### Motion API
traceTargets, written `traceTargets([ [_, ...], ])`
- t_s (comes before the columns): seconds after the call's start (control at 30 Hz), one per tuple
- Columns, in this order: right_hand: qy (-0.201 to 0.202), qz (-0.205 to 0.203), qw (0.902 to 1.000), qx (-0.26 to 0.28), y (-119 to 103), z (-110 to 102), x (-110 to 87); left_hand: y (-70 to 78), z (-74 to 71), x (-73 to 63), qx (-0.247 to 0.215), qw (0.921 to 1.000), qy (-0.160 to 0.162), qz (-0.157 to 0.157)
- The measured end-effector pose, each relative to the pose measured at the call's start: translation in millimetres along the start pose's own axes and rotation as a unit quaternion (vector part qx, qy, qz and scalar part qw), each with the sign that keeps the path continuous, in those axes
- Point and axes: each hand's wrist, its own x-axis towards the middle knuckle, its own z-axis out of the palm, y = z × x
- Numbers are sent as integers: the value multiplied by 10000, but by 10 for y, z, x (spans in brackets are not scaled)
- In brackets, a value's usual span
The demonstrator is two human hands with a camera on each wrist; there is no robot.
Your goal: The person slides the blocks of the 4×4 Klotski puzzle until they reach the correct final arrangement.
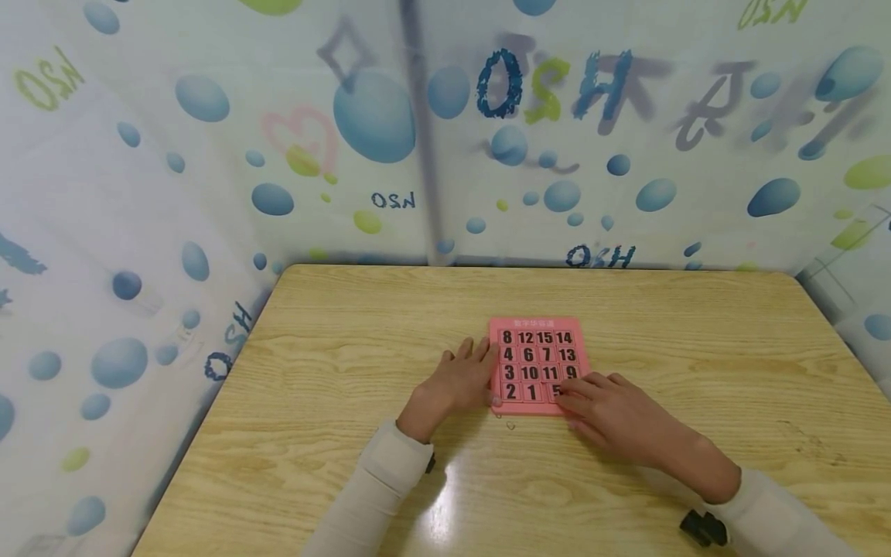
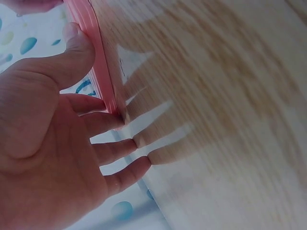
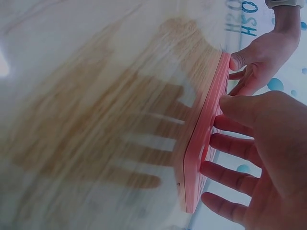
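A pink sliding number puzzle (image 1: 536, 410) lies flat on the wooden table, its black-numbered tiles set in rows. Along its left edge rests my left hand (image 1: 459, 383), fingers spread and fairly straight, with the thumb at the near left corner. In the left wrist view the left hand's fingertips (image 2: 125, 176) reach down to the tabletop. My right hand (image 1: 623, 418) lies over the near right corner, its fingers extended onto the tiles beside the tile marked 5 (image 1: 555, 391). That hand hides the corner spot of the bottom row. The right thumb (image 3: 235, 106) is by the near edge.
The wood-grain table (image 1: 348, 340) ends at a white curtain (image 1: 459, 209) printed with blue and green drops, at the back and sides. Two small ring-shaped marks or bits (image 1: 511, 425) lie just in front of the puzzle. Black devices (image 1: 703, 528) sit at the wrists.
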Motion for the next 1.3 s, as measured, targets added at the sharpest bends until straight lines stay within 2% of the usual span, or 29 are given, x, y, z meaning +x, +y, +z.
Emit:
traceTargets([
  [0.6, 237, -34, 9997, -34, 38, -29, -59, -1, 2, 5, 23, 10000, 11, 21],
  [0.9, 47, 76, 10000, -5, 46, -31, -62, 1, -12, 1, -16, 10000, -24, -10],
  [1.3, 203, 153, 9997, 38, 80, -52, -117, -3, -3, -6, -95, 10000, -8, 15],
])
